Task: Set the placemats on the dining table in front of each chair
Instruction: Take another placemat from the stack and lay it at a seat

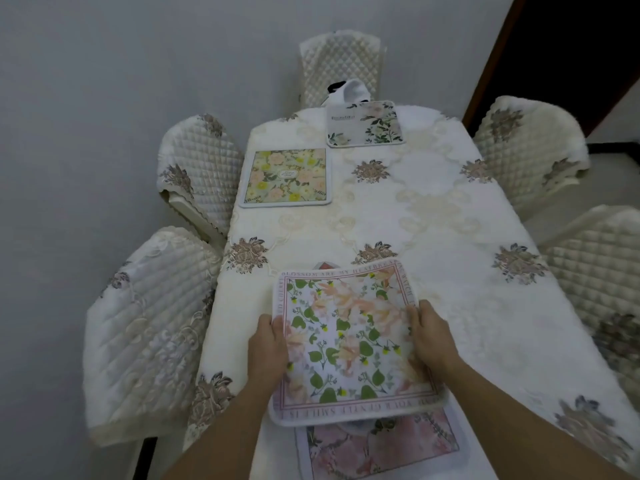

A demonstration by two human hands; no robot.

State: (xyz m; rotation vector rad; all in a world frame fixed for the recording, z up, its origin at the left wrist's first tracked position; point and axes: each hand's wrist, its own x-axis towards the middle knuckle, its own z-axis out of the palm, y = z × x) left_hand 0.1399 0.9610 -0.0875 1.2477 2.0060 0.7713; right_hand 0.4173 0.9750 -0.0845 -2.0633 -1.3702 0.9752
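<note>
- The bordered placemat [349,341] reads "BLOSSOM ARE MY HEARTBREA…" along its far edge, "WATCH" at the right, and "GENTLE SMILE IS" upside down on its near edge.
- The left grip [268,344] pinches its left edge and the right grip [429,337] its right edge, at the near end of the tabletop [450,306].
- The pink placemat [381,448] beneath is mostly covered and cut off by the frame.
- The word printed on the far placemat [365,124] is too blurred to read.

Long counter [485,323] under a cream lace tablecloth [408,202] sewn with brown flower clusters. Flat on the cloth, a yellow floral placemat [286,177], and just beyond it to the right, a white placemat [365,124] printed with green sprays. Well nearer than the yellow floral placemat and to its right, a pink placemat [377,452], partly hidden under a green-leafed placemat [349,341].
</note>
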